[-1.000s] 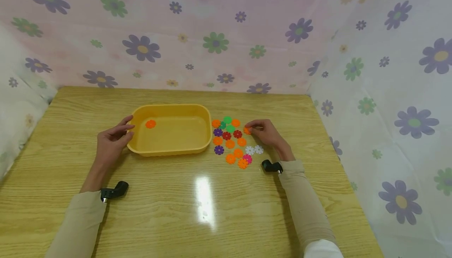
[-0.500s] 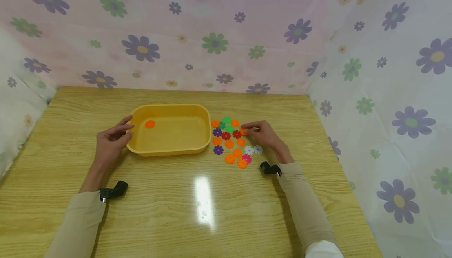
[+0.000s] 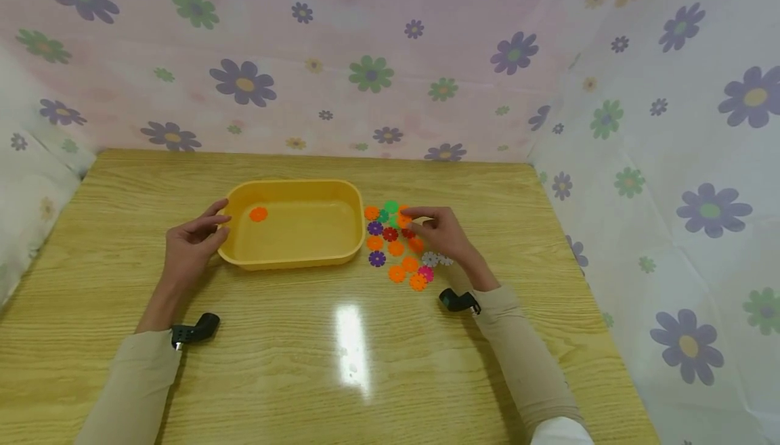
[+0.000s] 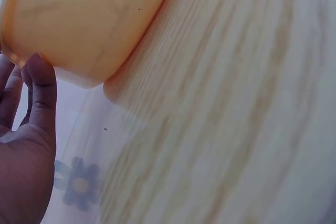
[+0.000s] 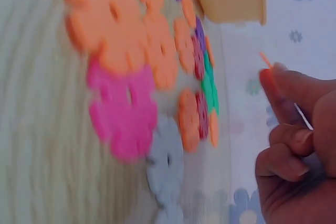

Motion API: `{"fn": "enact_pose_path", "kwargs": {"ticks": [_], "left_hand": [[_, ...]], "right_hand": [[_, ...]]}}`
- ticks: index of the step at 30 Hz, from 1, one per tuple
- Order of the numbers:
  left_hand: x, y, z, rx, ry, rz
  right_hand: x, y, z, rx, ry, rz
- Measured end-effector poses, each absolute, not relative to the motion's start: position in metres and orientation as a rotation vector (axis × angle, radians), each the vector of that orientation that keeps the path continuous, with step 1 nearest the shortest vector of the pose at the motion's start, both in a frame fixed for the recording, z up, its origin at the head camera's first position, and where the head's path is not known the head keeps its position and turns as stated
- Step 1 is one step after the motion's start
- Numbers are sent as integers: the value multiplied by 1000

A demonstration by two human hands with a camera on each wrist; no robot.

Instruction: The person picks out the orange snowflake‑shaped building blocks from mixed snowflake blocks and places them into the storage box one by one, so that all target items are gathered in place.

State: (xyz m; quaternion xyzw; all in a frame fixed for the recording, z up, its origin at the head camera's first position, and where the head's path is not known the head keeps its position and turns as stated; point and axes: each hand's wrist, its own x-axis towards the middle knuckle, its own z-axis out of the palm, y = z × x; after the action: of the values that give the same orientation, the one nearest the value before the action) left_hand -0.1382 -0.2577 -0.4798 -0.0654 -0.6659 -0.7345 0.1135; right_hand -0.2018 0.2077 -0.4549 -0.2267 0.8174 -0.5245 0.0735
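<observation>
Between the thumb and index finger of my right hand (image 3: 445, 231) is an orange flower-shaped plastic disc (image 3: 405, 219), raised over the loose pieces. The right wrist view shows the held disc (image 5: 266, 59) nearly edge-on, other fingers curled toward the palm. My left hand (image 3: 191, 245) is at the left end of a yellow plastic basin (image 3: 292, 261), its loosely extended fingertips touching the rim. From the left wrist, the thumb (image 4: 42, 85) lies against the basin's outer wall (image 4: 89, 24). One orange disc (image 3: 258, 214) lies inside the basin at its left.
Right of the basin, several flower-shaped discs lie flat: orange (image 3: 397, 273), purple (image 3: 377, 259), red (image 3: 390, 234), green (image 3: 391, 207), pink (image 3: 426, 273) and white (image 3: 430, 259). Some overlap. Flower-print cloth (image 3: 372, 113) stands behind and beside the wooden table (image 3: 274, 364).
My right hand has moved left with the orange disc, from the right edge of the loose pieces to above them. The left hand has stayed at the basin's rim.
</observation>
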Motion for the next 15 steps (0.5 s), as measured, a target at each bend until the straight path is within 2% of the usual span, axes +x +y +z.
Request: {"fn": "enact_pose_path", "kwargs": {"ticks": [15], "left_hand": [[-140,-257,-481,-201,-1928,-2163]], "right_hand": [[-179,153,-469,-841,2208,-1984]]}}
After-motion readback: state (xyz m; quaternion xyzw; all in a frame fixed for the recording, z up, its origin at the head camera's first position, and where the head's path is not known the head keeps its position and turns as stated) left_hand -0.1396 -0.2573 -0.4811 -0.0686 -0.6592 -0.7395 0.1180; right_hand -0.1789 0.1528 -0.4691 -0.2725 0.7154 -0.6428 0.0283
